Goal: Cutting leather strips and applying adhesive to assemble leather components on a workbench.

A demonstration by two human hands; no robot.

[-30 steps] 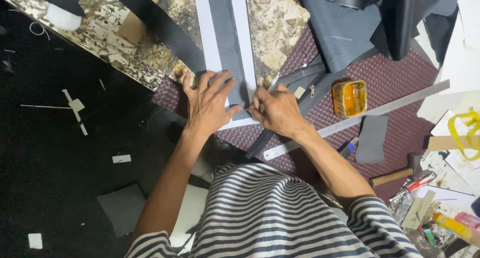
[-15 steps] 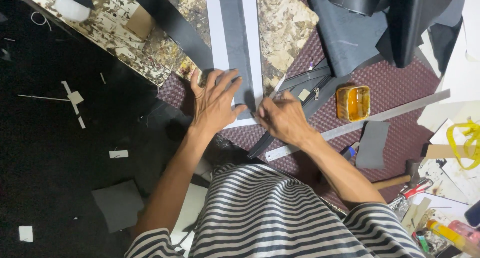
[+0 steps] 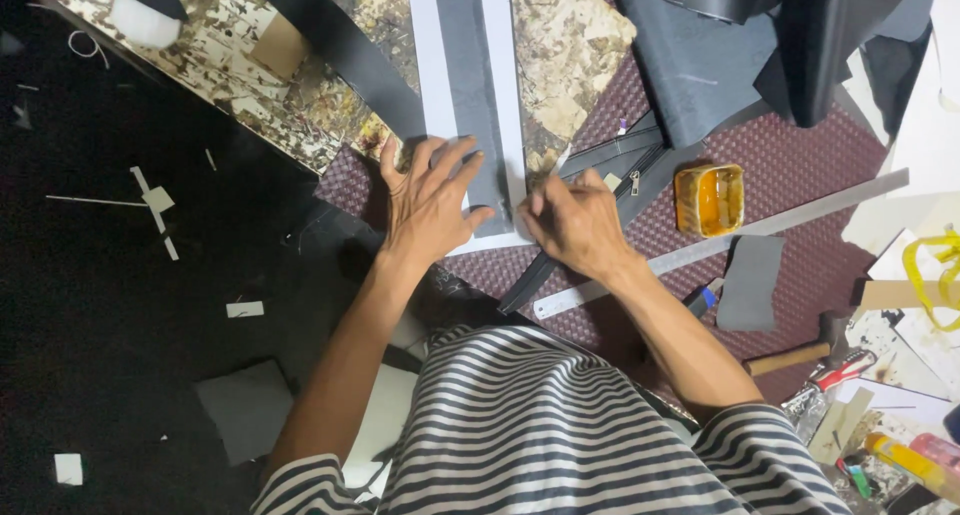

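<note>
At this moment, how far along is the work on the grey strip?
Done: the grey strip lies along the white board. In hand: the left hand presses its near end flat, while the right hand works the edge. The tin of orange paste and steel ruler lie unused.

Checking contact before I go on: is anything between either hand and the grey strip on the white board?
Nothing visible. The left hand lies flat with its fingers spread directly on the grey strip and the white board. The right hand is closed at the strip's near end; whether it holds a small tool cannot be told.
</note>
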